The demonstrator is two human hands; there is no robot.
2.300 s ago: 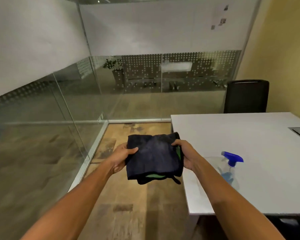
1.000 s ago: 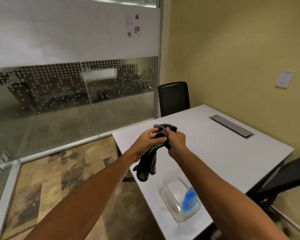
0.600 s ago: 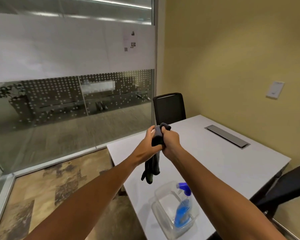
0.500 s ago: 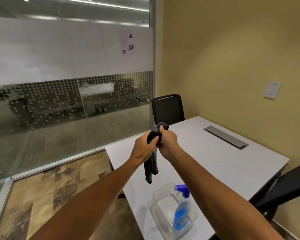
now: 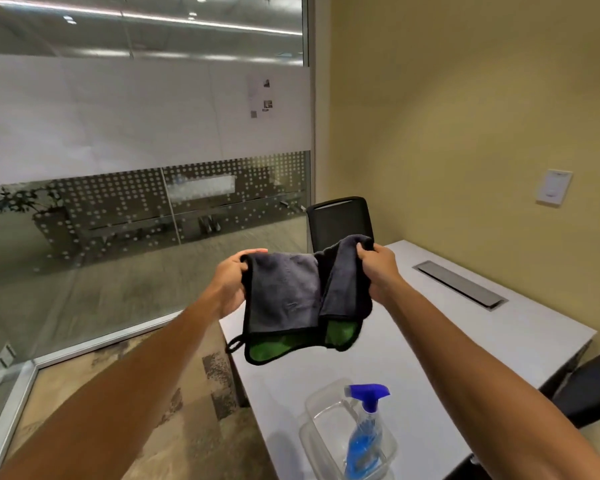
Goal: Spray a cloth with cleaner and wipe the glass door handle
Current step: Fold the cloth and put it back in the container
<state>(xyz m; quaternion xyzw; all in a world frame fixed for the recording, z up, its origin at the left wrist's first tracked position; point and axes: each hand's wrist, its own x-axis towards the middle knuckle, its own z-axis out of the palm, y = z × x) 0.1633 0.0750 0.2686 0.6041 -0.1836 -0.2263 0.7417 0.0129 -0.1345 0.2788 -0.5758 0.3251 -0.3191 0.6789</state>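
A spray bottle (image 5: pixel 364 434) is standing in a clear tub (image 5: pixel 317 431) at the worktop's (image 5: pixel 430 341) near edge. Above the worktop's left edge, my left hand (image 5: pixel 230 284) and right hand (image 5: pixel 378 268) are each pinching a top corner of the grey-and-green cloth (image 5: pixel 298 299), their grip spreading it open. A black chair (image 5: pixel 338 220) is standing at the far end.

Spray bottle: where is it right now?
In the head view the spray bottle stands in a clear plastic container at the near edge of the white table, lower right, below the cloth and touched by neither hand.
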